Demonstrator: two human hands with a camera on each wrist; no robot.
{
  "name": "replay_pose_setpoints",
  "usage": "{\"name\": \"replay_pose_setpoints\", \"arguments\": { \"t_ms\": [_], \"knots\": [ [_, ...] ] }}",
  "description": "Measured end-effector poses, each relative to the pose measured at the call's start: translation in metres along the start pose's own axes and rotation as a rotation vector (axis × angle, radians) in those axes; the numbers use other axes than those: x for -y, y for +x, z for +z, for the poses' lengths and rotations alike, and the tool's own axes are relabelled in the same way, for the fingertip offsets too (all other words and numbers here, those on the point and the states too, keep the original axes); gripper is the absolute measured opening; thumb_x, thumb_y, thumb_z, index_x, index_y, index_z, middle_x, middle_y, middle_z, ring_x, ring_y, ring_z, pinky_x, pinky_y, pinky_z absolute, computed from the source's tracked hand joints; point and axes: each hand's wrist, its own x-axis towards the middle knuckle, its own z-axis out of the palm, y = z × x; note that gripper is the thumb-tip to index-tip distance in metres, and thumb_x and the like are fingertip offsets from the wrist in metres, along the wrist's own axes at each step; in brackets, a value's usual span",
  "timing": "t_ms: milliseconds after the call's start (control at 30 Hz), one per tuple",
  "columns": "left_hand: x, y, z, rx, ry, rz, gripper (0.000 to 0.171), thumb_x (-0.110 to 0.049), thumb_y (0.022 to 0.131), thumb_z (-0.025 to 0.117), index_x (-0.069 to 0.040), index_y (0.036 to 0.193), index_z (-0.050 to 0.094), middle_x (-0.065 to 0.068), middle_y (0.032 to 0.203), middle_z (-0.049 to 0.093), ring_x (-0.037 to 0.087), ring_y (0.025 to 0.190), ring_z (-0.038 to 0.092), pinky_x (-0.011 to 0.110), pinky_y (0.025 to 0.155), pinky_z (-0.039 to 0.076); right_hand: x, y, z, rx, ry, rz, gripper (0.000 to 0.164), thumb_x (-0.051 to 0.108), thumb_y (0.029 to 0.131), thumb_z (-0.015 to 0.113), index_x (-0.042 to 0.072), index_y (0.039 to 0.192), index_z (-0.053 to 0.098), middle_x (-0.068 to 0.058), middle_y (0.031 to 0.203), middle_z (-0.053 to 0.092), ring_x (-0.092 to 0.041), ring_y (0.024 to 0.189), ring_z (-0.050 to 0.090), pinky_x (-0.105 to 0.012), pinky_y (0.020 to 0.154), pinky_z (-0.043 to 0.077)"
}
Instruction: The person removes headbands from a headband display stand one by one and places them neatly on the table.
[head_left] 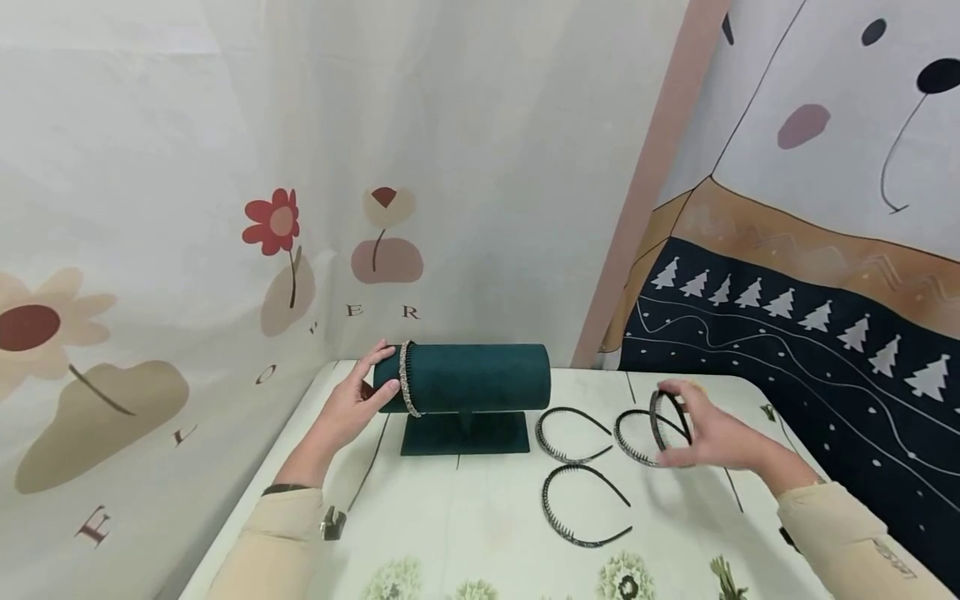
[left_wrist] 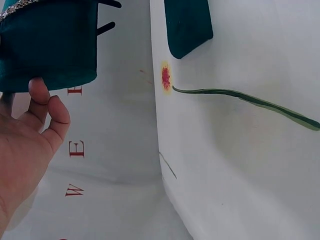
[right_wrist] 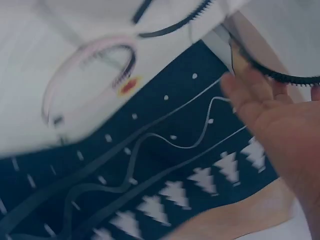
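A dark green velvet cylinder display stand (head_left: 480,377) sits on the table on its flat base. Around its left part goes a black headband (head_left: 406,379) with a sparkling face. My left hand (head_left: 352,412) grips the stand's left end, thumb in front and fingertips over the top; the left wrist view shows its curled fingers (left_wrist: 59,117) at that end. My right hand (head_left: 716,433) pinches a black toothed headband (head_left: 655,425) upright, above another headband (head_left: 622,444) that lies on the table. Two more, a rear headband (head_left: 546,440) and a front headband (head_left: 551,504), lie between the stand and my right hand.
The table (head_left: 450,517) has a white cover with printed flowers. Behind it hangs a pale curtain (head_left: 487,208) with flower prints. At the right is a dark blue cloth (head_left: 847,425) with white trees. A small black clip (head_left: 334,525) shows beside my left sleeve.
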Motion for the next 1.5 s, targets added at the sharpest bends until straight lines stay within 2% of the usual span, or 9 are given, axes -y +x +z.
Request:
{"name": "replay_pose_setpoints", "arguments": {
  "t_ms": [100, 167, 333, 500, 867, 1500],
  "knots": [
    [0.000, 0.000, -0.002, -0.008, 0.004, 0.001, 0.064, -0.045, 0.108, 0.062, -0.036, 0.166, 0.036, -0.005, 0.180, 0.023, 0.024, 0.092, 0.055, 0.033, 0.076, 0.051, 0.006, -0.011, 0.009, 0.044, -0.238, -0.029, 0.117, 0.047, 0.070, 0.099, 0.009, 0.159, 0.035, -0.024, 0.158, 0.045, -0.048, 0.133, 0.056, -0.063, 0.097, 0.053],
    [-0.001, 0.000, -0.003, -0.009, 0.000, 0.001, 0.064, -0.045, 0.108, 0.062, -0.037, 0.166, 0.036, -0.006, 0.180, 0.023, 0.025, 0.093, 0.055, 0.034, 0.077, 0.051, 0.008, -0.018, 0.018, 0.080, -0.351, -0.052, 0.115, 0.047, 0.063, 0.101, 0.013, 0.155, 0.041, -0.020, 0.153, 0.052, -0.043, 0.126, 0.062, -0.060, 0.095, 0.056],
    [-0.001, 0.000, -0.004, -0.005, -0.001, 0.003, 0.064, -0.044, 0.108, 0.062, -0.036, 0.166, 0.035, -0.005, 0.180, 0.022, 0.026, 0.095, 0.055, 0.035, 0.079, 0.051, 0.006, -0.028, 0.038, 0.156, -0.439, -0.096, 0.119, 0.045, 0.053, 0.102, 0.013, 0.152, 0.045, -0.016, 0.147, 0.056, -0.041, 0.121, 0.065, -0.064, 0.096, 0.054],
    [-0.002, -0.001, -0.005, -0.001, 0.000, -0.013, 0.064, -0.043, 0.109, 0.062, -0.035, 0.166, 0.035, -0.004, 0.181, 0.021, 0.026, 0.095, 0.055, 0.034, 0.078, 0.050, 0.003, -0.030, 0.053, 0.195, -0.495, -0.084, 0.125, 0.050, 0.051, 0.102, 0.010, 0.155, 0.044, -0.016, 0.147, 0.056, -0.039, 0.120, 0.064, -0.066, 0.098, 0.053],
    [-0.005, -0.001, -0.003, 0.002, -0.005, -0.024, 0.064, -0.044, 0.109, 0.062, -0.036, 0.166, 0.035, -0.004, 0.181, 0.021, 0.025, 0.095, 0.054, 0.034, 0.077, 0.051, 0.003, -0.030, 0.062, 0.236, -0.502, -0.044, 0.128, 0.048, 0.052, 0.102, 0.009, 0.158, 0.041, -0.020, 0.147, 0.055, -0.044, 0.118, 0.065, -0.065, 0.098, 0.054],
    [-0.006, -0.003, -0.001, 0.007, -0.004, -0.031, 0.064, -0.043, 0.109, 0.062, -0.034, 0.166, 0.036, -0.004, 0.181, 0.020, 0.024, 0.094, 0.054, 0.032, 0.076, 0.051, -0.005, -0.033, 0.069, 0.237, -0.455, -0.010, 0.125, 0.049, 0.055, 0.101, 0.008, 0.158, 0.042, -0.019, 0.148, 0.055, -0.044, 0.122, 0.063, -0.063, 0.096, 0.054]
  ]
}}
